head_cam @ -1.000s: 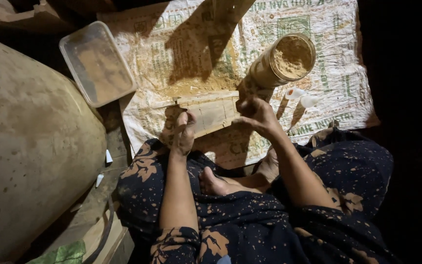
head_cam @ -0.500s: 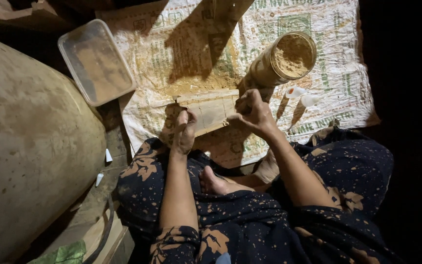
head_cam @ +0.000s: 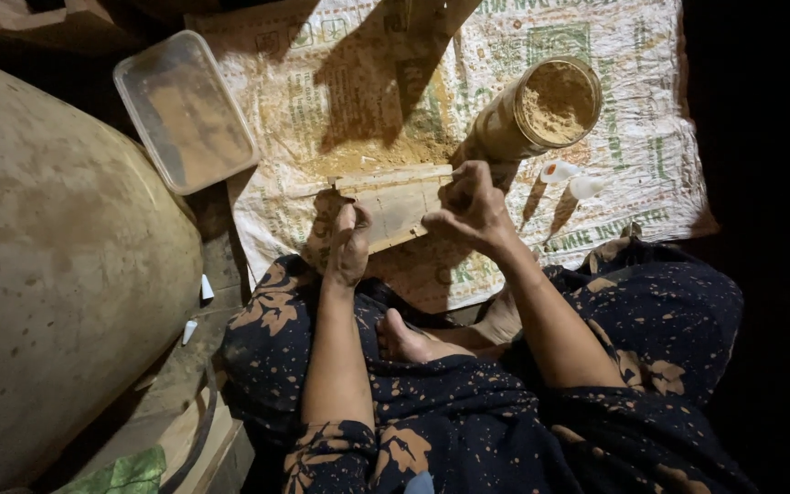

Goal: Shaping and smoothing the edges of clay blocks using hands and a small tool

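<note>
A flat pale wooden block (head_cam: 397, 203) lies on a printed woven sack (head_cam: 651, 137) spread on the floor. My left hand (head_cam: 347, 245) presses on the block's near left corner, fingers curled. My right hand (head_cam: 471, 209) pinches the block's right end, fingertips closed on its edge. Just beyond the right hand stands a tall cylindrical container (head_cam: 528, 114) filled with tan powder, its mouth open. Tan powder is scattered on the sack behind the block.
A clear rectangular plastic tray (head_cam: 185, 110) dusted with powder sits at the sack's left edge. A large rounded clay-coloured vessel (head_cam: 48, 274) fills the left side. Two small white caps (head_cam: 573, 178) lie right of the container. My bare foot (head_cam: 409, 340) rests in my lap.
My right hand has slid slightly left and down along the block's right end. The left hand stays put on the block.
</note>
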